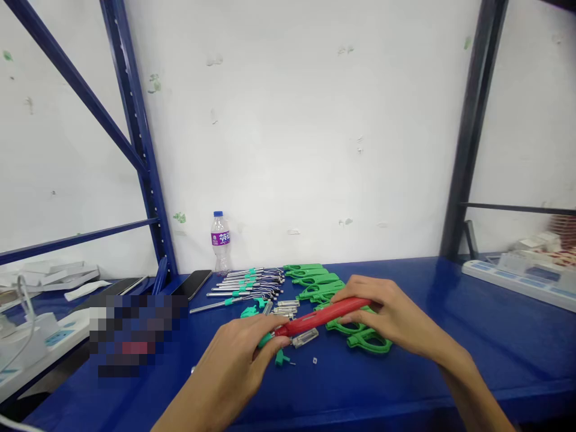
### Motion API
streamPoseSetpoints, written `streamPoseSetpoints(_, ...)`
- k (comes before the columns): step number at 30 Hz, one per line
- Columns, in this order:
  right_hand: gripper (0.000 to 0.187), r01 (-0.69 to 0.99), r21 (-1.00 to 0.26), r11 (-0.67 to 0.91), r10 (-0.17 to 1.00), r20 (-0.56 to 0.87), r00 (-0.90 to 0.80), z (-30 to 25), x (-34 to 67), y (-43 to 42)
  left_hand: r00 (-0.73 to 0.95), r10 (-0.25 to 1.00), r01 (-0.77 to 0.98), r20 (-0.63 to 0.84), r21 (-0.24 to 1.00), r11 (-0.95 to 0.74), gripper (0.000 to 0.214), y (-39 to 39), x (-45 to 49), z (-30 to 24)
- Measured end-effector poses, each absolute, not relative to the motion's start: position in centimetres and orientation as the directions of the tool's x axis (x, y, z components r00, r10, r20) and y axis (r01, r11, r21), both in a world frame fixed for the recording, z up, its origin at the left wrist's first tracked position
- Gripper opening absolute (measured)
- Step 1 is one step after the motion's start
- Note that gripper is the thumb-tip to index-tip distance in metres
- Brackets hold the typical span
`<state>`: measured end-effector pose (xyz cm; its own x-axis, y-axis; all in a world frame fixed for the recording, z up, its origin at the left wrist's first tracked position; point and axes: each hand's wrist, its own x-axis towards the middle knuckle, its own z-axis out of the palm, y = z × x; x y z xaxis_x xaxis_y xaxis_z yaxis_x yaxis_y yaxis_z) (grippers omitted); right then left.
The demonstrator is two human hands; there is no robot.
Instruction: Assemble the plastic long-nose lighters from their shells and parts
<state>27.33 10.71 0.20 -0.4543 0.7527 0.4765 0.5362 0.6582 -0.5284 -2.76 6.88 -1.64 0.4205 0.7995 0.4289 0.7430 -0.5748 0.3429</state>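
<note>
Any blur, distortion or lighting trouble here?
Head view: light is bright, the left hand, right hand and red handle readable; the left post and right post lean outward at the top, suggesting wide-angle distortion; clutter at far right looks blurred; coarse pixel blocks hide a patch at left.

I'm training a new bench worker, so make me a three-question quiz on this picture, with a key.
1. True or false: the right hand holds the red piece.
2. Which colour is the cap on the bottle? A: white. B: blue. C: orange.
3. Fill the gap: as the picture shows it, the green looped pieces lie to the ____ of the metal rods.

Key: 1. True. 2. B. 3. Right.
</note>
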Motion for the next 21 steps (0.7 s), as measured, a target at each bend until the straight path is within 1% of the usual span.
streamPoseSetpoints(2,0.014,0.512,-0.519,0.684,0.728,0.529,-0.436,0.1,27.3,10.8,0.416,0.778,0.707,0.471,0.370,-0.602,0.029,6.9,-2.6,-1.7)
streamPoseSetpoints(4,0.016,0.496,-0.514,0.700,0.712,0.562,-0.422,0.1,27.1,10.8,0.424,0.742,0.677,0.520,0.363,-0.641,0.031,7.0,-2.4,-1.7)
streamPoseSetpoints(8,0.009,0.476,-0.556,0.681,0.730,0.570,-0.378,0.0,26.8,11.0,0.487,0.656,0.633,0.577,0.284,-0.720,0.040,7.2,-2.1,-1.8)
streamPoseSetpoints(12,0.012,0.449,-0.610,0.653,0.754,0.581,-0.307,-0.5,26.8,11.3,0.506,0.577,0.617,0.641,0.198,-0.761,0.050,7.6,-2.3,-2.2)
streamPoseSetpoints(14,0.012,0.425,-0.634,0.646,0.761,0.577,-0.298,-0.7,26.7,11.4,0.497,0.544,0.608,0.675,0.176,-0.774,0.044,7.8,-2.3,-2.2)
streamPoseSetpoints(17,0.013,0.410,-0.655,0.634,0.772,0.560,-0.301,-0.8,26.4,11.5,0.479,0.540,0.635,0.692,0.152,-0.757,0.033,7.9,-2.1,-2.2)
streamPoseSetpoints(21,0.024,0.411,-0.690,0.596,0.803,0.517,-0.297,-0.6,25.9,11.3,0.450,0.543,0.720,0.709,0.072,-0.690,0.030,7.9,-1.8,-2.2)
